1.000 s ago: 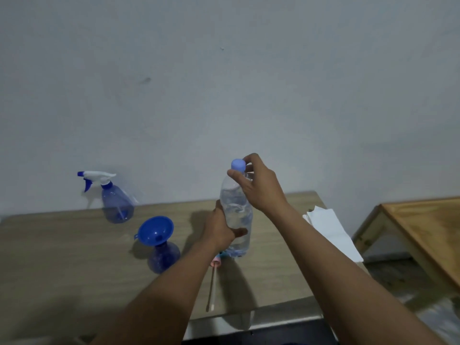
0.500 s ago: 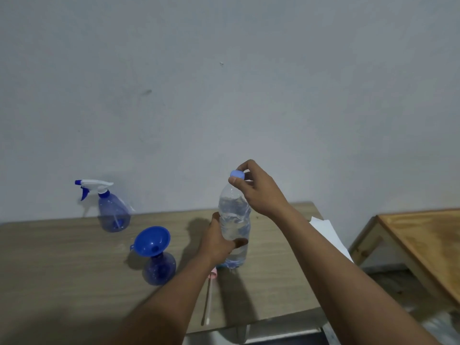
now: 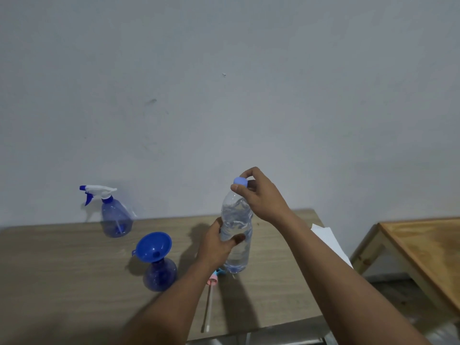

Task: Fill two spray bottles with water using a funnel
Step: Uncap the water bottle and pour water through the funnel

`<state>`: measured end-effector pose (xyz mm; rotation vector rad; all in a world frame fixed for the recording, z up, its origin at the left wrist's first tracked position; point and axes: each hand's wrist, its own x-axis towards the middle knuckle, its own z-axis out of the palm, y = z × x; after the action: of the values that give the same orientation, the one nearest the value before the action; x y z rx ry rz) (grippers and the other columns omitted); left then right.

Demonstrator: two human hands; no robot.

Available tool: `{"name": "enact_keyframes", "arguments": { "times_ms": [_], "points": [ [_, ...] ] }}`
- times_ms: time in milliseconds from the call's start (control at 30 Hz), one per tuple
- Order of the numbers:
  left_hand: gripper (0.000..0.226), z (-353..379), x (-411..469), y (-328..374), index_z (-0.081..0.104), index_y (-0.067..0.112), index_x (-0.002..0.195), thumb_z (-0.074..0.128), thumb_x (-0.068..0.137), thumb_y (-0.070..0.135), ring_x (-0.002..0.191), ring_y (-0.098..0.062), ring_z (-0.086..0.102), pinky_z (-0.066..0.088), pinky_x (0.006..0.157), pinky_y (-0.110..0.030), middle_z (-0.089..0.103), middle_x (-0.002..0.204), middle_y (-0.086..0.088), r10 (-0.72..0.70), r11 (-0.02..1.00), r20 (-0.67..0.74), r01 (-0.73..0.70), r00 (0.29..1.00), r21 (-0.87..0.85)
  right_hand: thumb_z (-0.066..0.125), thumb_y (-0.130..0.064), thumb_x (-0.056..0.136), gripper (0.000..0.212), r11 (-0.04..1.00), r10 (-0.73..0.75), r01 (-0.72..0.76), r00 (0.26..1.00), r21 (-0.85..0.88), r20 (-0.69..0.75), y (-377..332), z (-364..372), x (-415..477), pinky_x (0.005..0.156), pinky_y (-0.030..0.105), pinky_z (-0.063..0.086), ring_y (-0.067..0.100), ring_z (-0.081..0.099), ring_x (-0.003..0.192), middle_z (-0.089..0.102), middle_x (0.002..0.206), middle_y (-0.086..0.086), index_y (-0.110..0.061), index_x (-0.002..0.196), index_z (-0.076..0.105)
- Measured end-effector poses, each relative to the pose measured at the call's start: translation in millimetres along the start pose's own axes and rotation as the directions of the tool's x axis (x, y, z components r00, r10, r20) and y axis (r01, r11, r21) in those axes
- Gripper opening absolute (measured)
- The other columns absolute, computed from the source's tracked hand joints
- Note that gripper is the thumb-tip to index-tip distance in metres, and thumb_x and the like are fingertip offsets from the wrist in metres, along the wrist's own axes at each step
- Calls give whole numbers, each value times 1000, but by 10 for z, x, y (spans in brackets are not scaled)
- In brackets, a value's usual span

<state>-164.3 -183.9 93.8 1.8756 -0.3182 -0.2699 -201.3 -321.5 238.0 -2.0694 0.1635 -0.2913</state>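
Clear, thin-walled plastic forms the water bottle (image 3: 236, 227), which stands upright near the centre of the table (image 3: 62, 270); its ribbed, cylindrical body shows water inside. The left hand (image 3: 215, 246) grips the bottle at mid-body, with the fingers wrapped round the far side and the thumb laid across the near face. The right hand (image 3: 263, 199) pinches the rounded pale-blue cap (image 3: 240, 181) at the bottle's top between thumb and forefinger, the other fingers curled behind it. Whether the cap is screwed tight cannot be told. Left of the water bottle stands a bulbous, translucent blue near spray bottle (image 3: 160, 276) without a head. An opaque blue funnel (image 3: 153, 245) sits in its neck, conical, tilted, with a small loop tab at its left rim. Farther left, by the wall (image 3: 224, 95), stands the far spray bottle (image 3: 115, 220) of the same translucent blue. It carries a white trigger head (image 3: 99, 190) with a blue nozzle pointing left. Just beside the water bottle's base, on the near side, lies a pink collar (image 3: 213, 279) with a thin white tube (image 3: 207, 310) running toward the near edge. The table surface is matte, grey-brown, wood-grained. White paper sheets (image 3: 328, 241) lie at its right edge, partly behind the right forearm. Well apart on the right is a wooden table (image 3: 428, 250), orange-toned and glossy.
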Motion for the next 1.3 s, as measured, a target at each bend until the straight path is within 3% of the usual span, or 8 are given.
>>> {"name": "enact_keyframes", "arguments": {
  "times_ms": [100,233,433,767,900,1000,1167,1300],
  "points": [
    [55,9,-2,-4,56,35,122,81,74,47,103,-9,62,55,90,-35,66,110,18,-1,1000,-7,1,1000,-6,61,-34,98,11,1000,-24,24,999,-4,48,-8,-49,15,68,23,44,10,63,78,71,97,-7,-28,107,58],
    [57,22,-23,31,54,32,126,81,77,43,104,-10,59,52,87,-31,63,111,16,-5,1000,-3,5,1000,-13,65,-40,94,24,1000,-2,1,999,25,32,11,-33,18,79,29,51,11,68,94,72,105,-6,-27,113,56],
    [65,62,-47,10,48,35,128,82,73,47,109,-10,60,54,90,-33,60,122,14,14,1000,-82,-14,997,1,59,-39,98,18,997,-52,52,999,-50,4,29,8,34,63,23,39,4,53,65,66,88,-8,-26,107,50],
    [51,101,-123,-33,54,42,111,86,71,41,95,10,58,50,75,-22,63,107,25,3,997,-173,-15,985,-70,63,-43,96,26,999,-42,41,997,-23,-58,81,69,11,77,25,46,7,64,101,70,108,-9,-28,116,55],
    [52,104,-112,-62,57,41,112,85,69,47,98,6,62,55,79,-26,67,107,24,6,998,-176,-18,984,-67,64,-43,95,23,999,-31,29,998,-40,-59,73,61,50,72,25,46,5,64,88,71,101,-8,-27,110,58],
    [53,105,-99,-87,57,41,113,84,68,51,99,4,62,57,82,-32,67,108,23,7,998,-186,-18,983,-58,60,-37,98,20,998,-48,48,999,-30,-2,66,1,79,79,23,47,4,66,95,71,105,-9,-27,116,63],
    [53,98,-108,-107,57,41,113,83,69,52,101,4,63,57,85,-33,68,109,23,21,998,-173,-32,985,-59,69,-46,89,36,999,-19,20,1000,-32,5,42,-20,56,79,28,52,9,68,93,72,102,-6,-28,116,54],
    [51,83,-90,-97,57,40,110,83,68,53,100,-1,65,58,83,-33,69,106,22,21,998,-162,-29,987,-48,61,-33,98,19,997,-50,53,998,-59,50,17,-70,76,77,24,44,3,66,93,70,105,-9,-27,115,60]
  ]
}}
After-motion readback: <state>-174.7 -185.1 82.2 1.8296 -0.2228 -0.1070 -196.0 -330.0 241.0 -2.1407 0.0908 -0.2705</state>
